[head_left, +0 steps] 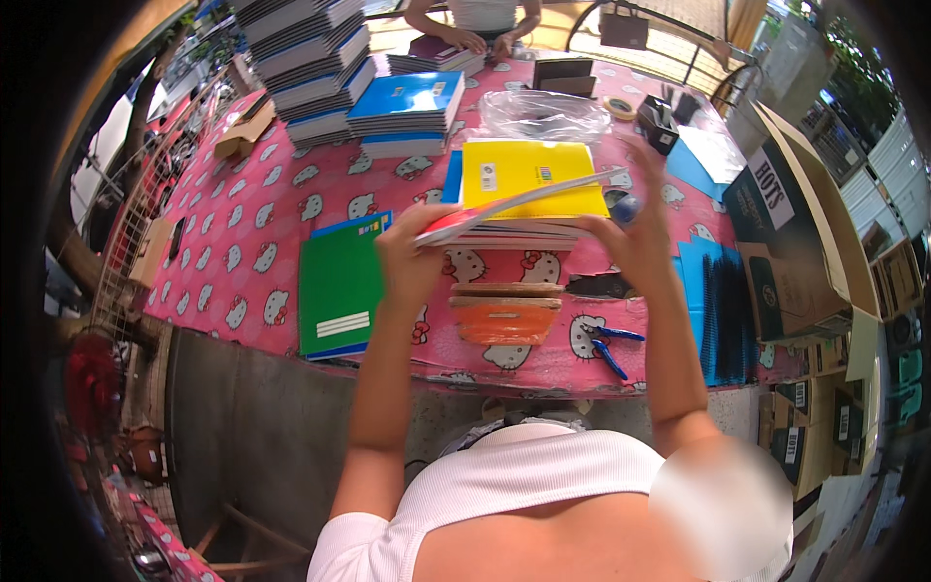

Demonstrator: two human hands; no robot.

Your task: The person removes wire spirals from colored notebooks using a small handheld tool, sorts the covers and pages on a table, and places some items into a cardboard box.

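My left hand [411,254] is closed on one end of a thin notebook [524,204], seen nearly edge-on with a bit of red at that end. The notebook is tilted, its right end higher, above a stack of notebooks with a yellow cover [524,165] on top. My right hand [642,233] is at the stack's right side, its fingers apart and raised, a little blurred. Its thumb is by the stack's near right corner; whether it touches is hard to tell. A green notebook [339,281] lies flat beside my left forearm.
Near me lie an orange block [504,318] and blue-handled pliers [611,347]. Black binding coils [727,320] rest on blue sheets at right, beside an open cardboard box [805,223]. Tall notebook stacks [310,73] stand far left. Clear plastic [543,114] lies behind; another person's hands [485,44] work across the table.
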